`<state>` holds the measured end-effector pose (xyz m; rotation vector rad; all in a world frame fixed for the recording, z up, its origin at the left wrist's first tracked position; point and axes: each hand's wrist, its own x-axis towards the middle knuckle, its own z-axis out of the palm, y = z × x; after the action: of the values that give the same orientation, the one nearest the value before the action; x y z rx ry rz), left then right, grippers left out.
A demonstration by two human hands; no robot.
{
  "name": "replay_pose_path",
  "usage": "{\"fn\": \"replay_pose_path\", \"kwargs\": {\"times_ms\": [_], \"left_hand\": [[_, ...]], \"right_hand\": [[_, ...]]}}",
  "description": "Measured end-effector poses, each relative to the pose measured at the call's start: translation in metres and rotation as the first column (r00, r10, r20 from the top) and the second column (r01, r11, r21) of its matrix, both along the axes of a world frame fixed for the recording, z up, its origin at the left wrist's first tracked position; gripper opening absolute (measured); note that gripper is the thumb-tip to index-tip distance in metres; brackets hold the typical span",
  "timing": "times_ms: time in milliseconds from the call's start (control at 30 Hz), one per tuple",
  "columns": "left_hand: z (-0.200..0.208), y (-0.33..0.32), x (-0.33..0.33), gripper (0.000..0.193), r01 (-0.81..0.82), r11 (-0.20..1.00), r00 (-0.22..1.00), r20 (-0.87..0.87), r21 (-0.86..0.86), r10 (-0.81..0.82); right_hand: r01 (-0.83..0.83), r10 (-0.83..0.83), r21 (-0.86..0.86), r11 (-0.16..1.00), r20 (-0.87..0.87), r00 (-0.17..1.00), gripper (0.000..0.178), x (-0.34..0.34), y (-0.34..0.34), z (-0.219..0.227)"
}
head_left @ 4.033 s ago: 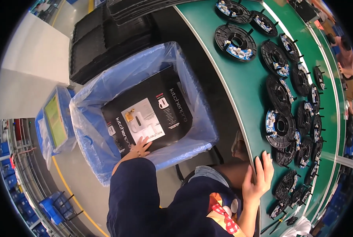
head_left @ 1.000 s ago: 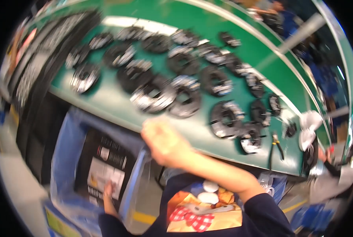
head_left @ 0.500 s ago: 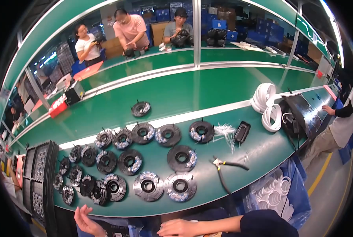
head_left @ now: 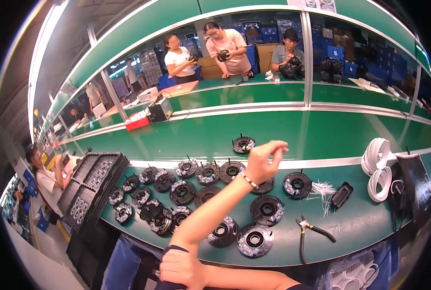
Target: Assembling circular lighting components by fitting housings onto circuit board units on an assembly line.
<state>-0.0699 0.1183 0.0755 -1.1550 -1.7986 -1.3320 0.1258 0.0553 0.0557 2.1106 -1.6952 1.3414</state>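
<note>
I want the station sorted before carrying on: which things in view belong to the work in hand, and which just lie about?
Likely the work:
- black discs with circuit boards, nearest the raised left hand

Seemingly lying about, untouched:
- cutters
- white strips
- small black tray
- white rings

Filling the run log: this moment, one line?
left hand: raised, nothing seen held | right hand: on left sleeve | black discs: on green bench | pliers: handles spread

A long green desk (head_left: 370, 220) stretches out before me, a pale metal post (head_left: 305, 58) rising behind it. Blue crates (head_left: 335, 51) crowd the dim back; a strip light (head_left: 40, 53) glares overhead.
</note>
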Motion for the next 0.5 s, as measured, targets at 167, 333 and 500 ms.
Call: {"fn": "replay_pose_path", "kwargs": {"times_ms": [167, 333, 500], "left_hand": [[-0.009, 0.023, -0.007, 0.015, -0.042, 0.98, 0.979, -0.203, -0.194, 0.002], [0.008, 0.02, -0.009, 0.017, -0.034, 0.99, 0.991, -0.133, -0.14, 0.015], [0.074, -0.017, 0.088, 0.015, 0.491, 0.869, 0.871, -0.037, 0.065, -0.49]], "right_hand": [[0.107, -0.063, -0.619, 0.778, 0.092, 0.994, 0.019, -0.005, 0.002, -0.003], [0.299, -0.228, -0.455, 0.839, 0.205, 0.952, 0.026, 0.008, 0.028, -0.016], [0.512, -0.381, -0.306, 0.803, 0.398, 0.835, 0.021, 0.027, 0.085, -0.06]]}}
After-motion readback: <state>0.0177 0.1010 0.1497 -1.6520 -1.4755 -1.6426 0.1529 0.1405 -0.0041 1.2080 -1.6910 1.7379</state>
